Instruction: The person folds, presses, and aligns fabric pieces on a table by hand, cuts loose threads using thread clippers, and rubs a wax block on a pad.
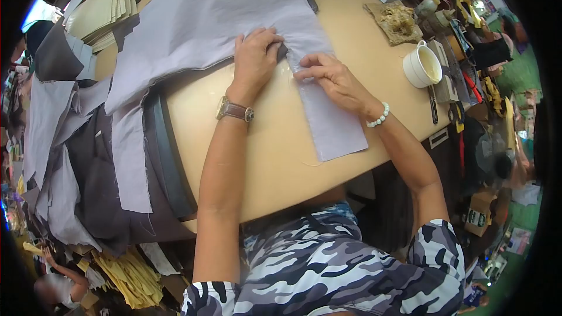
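Head view: grey cloth [216, 11] on desk [257, 169].
Left hand [256, 58] is laid half-spread on it; whether right hand [335, 82] pinches cannot be told.

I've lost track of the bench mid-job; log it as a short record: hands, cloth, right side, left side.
left hand: palm down on the cloth, by its inner edge; watch on wrist
right hand: over the cloth's right strip, fingers bent, grip unclear; bracelet on wrist
cloth: pale grey, on the table; dark layer showing along its edge
right side: white cup
left side: cream sheets, stacked
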`<state>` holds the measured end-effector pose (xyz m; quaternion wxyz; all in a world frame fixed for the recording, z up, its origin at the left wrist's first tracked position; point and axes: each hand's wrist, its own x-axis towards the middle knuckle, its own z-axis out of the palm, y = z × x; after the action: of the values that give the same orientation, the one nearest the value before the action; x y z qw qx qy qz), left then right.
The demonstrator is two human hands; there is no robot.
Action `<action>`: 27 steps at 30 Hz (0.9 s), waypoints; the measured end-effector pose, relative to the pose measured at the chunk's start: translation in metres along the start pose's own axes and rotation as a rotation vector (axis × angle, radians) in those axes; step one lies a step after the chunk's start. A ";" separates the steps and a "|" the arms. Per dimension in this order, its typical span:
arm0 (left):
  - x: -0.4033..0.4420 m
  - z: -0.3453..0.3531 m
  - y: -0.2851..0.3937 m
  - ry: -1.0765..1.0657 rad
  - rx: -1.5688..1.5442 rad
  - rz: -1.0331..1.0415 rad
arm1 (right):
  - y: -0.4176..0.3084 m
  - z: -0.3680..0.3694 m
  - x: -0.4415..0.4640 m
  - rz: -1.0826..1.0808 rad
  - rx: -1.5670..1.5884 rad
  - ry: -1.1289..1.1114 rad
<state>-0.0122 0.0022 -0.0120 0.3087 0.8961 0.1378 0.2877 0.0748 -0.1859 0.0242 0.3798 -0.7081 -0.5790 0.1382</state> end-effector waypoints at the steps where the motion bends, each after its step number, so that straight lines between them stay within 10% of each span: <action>1: -0.001 -0.001 0.000 0.006 0.001 0.005 | 0.000 0.002 0.001 0.011 0.002 0.012; 27: 0.001 -0.002 -0.001 -0.025 0.018 0.016 | -0.008 0.005 -0.026 -0.199 -0.200 0.056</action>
<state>-0.0132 0.0046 -0.0112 0.3000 0.9035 0.1293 0.2774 0.0585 -0.2080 0.0199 0.3349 -0.6852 -0.6465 0.0218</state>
